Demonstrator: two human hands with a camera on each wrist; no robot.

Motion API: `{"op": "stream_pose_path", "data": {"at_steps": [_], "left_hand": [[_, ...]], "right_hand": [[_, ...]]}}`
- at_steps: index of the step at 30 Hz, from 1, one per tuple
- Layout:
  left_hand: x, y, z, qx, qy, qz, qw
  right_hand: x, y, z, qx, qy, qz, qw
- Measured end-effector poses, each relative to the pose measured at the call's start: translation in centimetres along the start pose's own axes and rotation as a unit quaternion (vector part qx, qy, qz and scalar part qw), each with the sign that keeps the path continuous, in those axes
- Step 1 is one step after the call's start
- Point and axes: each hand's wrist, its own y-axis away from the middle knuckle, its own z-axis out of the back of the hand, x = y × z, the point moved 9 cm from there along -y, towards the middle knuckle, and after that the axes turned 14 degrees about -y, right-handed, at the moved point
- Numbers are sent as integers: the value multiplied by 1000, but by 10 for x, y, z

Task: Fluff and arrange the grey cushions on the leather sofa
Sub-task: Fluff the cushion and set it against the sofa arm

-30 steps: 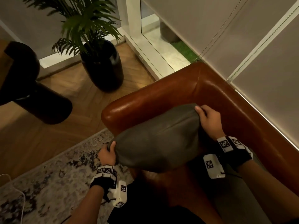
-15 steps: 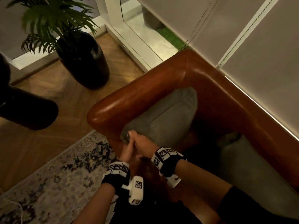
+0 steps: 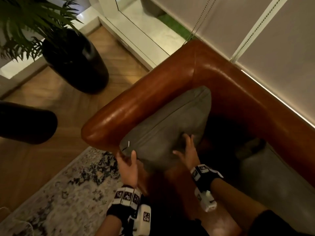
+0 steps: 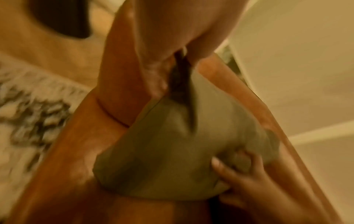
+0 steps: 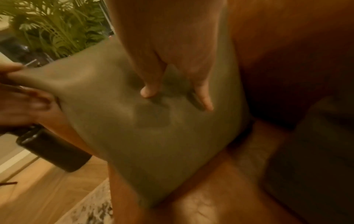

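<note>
A grey cushion (image 3: 170, 121) leans against the arm of the brown leather sofa (image 3: 153, 92), in its corner. My left hand (image 3: 126, 155) pinches the cushion's near-left corner by the zip end; in the right wrist view that corner (image 5: 25, 75) is drawn to a point. My right hand (image 3: 186, 147) presses its spread, straight fingers (image 5: 151, 89) into the cushion's face (image 5: 153, 128), which dents under them. In the left wrist view the corner runs up between my left thumb and fingers (image 4: 157, 72). A second grey cushion (image 3: 272, 184) lies on the seat to the right.
A black pot (image 3: 75, 62) with a leafy plant stands on the wood floor beyond the sofa arm. A dark rounded object (image 3: 25, 123) sits at far left. A patterned rug (image 3: 68, 193) lies by the sofa front. Roller blinds (image 3: 272, 40) hang behind the backrest.
A second ago both hands held the cushion by its two ends. It now leans on the arm; my right hand has moved from the near corner onto its face.
</note>
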Motion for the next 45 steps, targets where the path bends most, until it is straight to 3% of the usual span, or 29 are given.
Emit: {"op": "stream_pose_path", "data": {"at_steps": [1,3,4,6,8,11,15,20,24,25,27,29,33,36,38,42,45], "left_hand": [[-13,0,12,-63,-93,-73,991],[-59,10,16,-159,-278,-235,917],[-82,13,2,-160,-358,-302,869],[-112,4,-37,-94,-483,-360,793],[-127,-23,-69,-9,-552,-331,765],[-136,-61,-89,95,-556,-240,790],[-148,-66,-79,57,-516,-259,815],[-146,-67,-78,41,-535,-249,807],[-142,-65,-85,76,-529,-246,809],[-140,-65,-86,81,-527,-244,810],[-135,-62,-88,92,-521,-244,813],[-129,-54,-91,100,-517,-248,814],[-132,-56,-86,83,-520,-236,817],[-143,-67,-97,117,-524,-236,810],[-152,-66,-110,131,-524,-248,804],[-163,-54,-118,117,-492,-264,821],[-156,-36,-117,109,-484,-285,820]], "right_hand": [[8,-15,-10,-17,1,-12,1000],[20,-38,-25,-49,11,-47,998],[22,-45,-28,-56,19,-68,996],[19,-48,-29,-47,24,-70,996],[16,-39,-21,-19,11,-30,999],[3,-13,1,17,63,-17,998],[8,-24,41,-19,113,7,993],[24,-101,22,85,136,-15,987],[15,-87,24,91,186,-23,978],[13,-76,27,71,221,-3,973],[23,-48,16,44,300,130,944],[33,-32,-10,90,348,220,907],[53,-56,-39,151,404,188,882],[49,-50,-41,176,410,148,883],[43,-41,-29,195,412,181,872],[82,-62,44,106,319,242,910],[121,-94,70,52,430,233,871]]}}
